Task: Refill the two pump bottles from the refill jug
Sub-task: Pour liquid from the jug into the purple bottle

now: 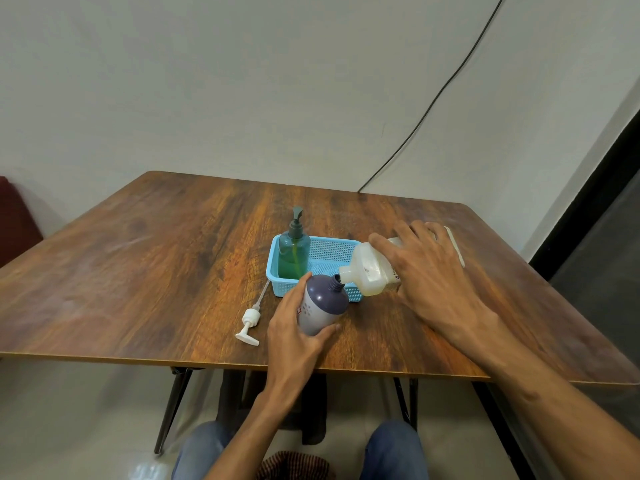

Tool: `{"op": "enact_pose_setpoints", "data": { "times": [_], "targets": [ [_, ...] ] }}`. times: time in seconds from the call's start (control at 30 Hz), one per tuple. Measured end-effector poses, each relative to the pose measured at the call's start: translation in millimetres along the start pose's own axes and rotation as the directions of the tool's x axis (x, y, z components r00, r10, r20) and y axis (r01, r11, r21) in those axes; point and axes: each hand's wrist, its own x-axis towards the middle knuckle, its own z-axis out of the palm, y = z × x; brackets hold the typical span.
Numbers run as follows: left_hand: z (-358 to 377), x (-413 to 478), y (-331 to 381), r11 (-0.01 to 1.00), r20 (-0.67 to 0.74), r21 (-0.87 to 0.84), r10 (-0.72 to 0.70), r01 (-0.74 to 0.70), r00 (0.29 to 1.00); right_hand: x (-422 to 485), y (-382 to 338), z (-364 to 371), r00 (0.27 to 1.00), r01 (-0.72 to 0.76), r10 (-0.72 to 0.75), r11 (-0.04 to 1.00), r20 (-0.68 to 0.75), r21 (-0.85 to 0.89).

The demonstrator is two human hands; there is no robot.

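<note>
1. Left hand (294, 327) wraps the purple bottle (323, 304), tilted just before the blue basket (332, 252).
2. Right hand (429, 271) grips the tipped refill jug (369, 271) over the basket's right corner, spout at the bottle's neck.
3. Green bottle (294, 254) stands inside the basket's left end; white pump (250, 322) lies front-left.

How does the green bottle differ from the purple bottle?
The green bottle stands upright in the basket; the purple bottle leans, held by the left hand outside it. The green bottle has its pump on; the purple bottle's neck is open. The green bottle is see-through, the purple bottle opaque.
</note>
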Motion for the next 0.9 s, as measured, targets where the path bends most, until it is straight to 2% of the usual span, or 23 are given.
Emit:
{"op": "enact_pose_setpoints", "data": {
  "times": [0.4, 0.57, 0.9],
  "targets": [
    [0.3, -1.2, -0.3, 1.0, -0.001, 0.018, 0.006, -0.006, 1.0, 0.4, -4.1, -12.8, 0.992, -0.01, 0.012, 1.0, 0.123, -0.012],
    [0.9, -0.4, -0.2, 1.0, -0.003, 0.009, 0.006, -0.006, 1.0, 1.1, -3.5, -11.4, 0.996, -0.01, 0.011, 1.0, 0.093, -0.01],
    [0.4, 0.2, -0.2, 1.0, 0.001, 0.004, 0.004, -0.004, 1.0, 2.9, -5.1, -16.2, 0.99, 0.005, 0.001, 0.999, 0.144, -0.035]
  ]
}}
